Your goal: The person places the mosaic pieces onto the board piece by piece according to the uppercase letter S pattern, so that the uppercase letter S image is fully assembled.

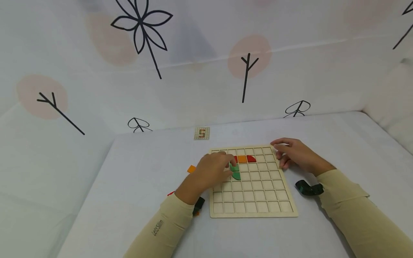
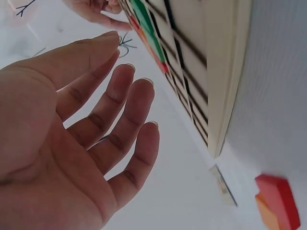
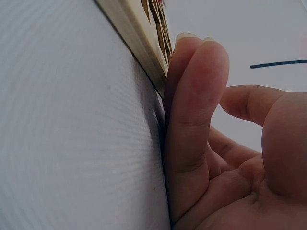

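Note:
A pale wooden grid board (image 1: 253, 215) lies on the white cloth. Across its upper part run an orange square (image 1: 242, 159) and a red quarter-round piece (image 1: 250, 158), with another red piece partly hidden by my left fingers. Just below are a green piece (image 1: 235, 167) and a green quarter-round piece (image 1: 236, 176). My left hand (image 1: 209, 170) hovers over the board's left side, fingertips close to the green pieces; its fingers are loosely bent around nothing in the left wrist view. At the upper right corner, my right hand (image 1: 298, 154) rests its fingers against the board's edge.
Beyond the board lies a small card (image 1: 201, 133) with an S pattern on a grid. Left of the board are an orange piece (image 1: 191, 168) and a red piece (image 1: 170, 193), partly behind my left arm. A black curved device (image 1: 308, 188) sits at my right wrist.

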### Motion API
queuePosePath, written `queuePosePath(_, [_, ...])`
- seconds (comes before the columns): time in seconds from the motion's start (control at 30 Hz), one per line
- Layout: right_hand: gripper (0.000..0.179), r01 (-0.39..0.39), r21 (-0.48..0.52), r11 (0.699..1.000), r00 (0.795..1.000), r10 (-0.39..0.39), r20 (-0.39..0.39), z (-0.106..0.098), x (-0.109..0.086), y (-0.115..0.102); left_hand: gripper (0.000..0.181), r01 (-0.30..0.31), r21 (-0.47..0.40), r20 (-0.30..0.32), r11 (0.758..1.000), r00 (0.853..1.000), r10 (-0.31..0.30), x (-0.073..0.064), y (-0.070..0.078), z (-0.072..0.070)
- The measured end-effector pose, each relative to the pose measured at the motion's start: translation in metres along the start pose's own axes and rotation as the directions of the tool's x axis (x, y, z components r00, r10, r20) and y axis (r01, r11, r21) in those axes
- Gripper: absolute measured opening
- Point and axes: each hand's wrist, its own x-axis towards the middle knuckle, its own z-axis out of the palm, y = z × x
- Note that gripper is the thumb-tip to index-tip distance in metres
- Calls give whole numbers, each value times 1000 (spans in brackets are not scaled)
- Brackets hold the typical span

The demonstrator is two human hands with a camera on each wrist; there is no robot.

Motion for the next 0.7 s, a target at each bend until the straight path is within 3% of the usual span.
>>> queuePosePath(0.4, [50,-4,-18,1000,1000,4,-1,-1,0,-6,22,111,50,-41,993,993,-109,-19,-38,-29])
queuePosePath(0.7, [50,-33,-20,999,999,33,-21,1,-1,-2,21,192,62,1,979,981,-193,-26,-57,-30])
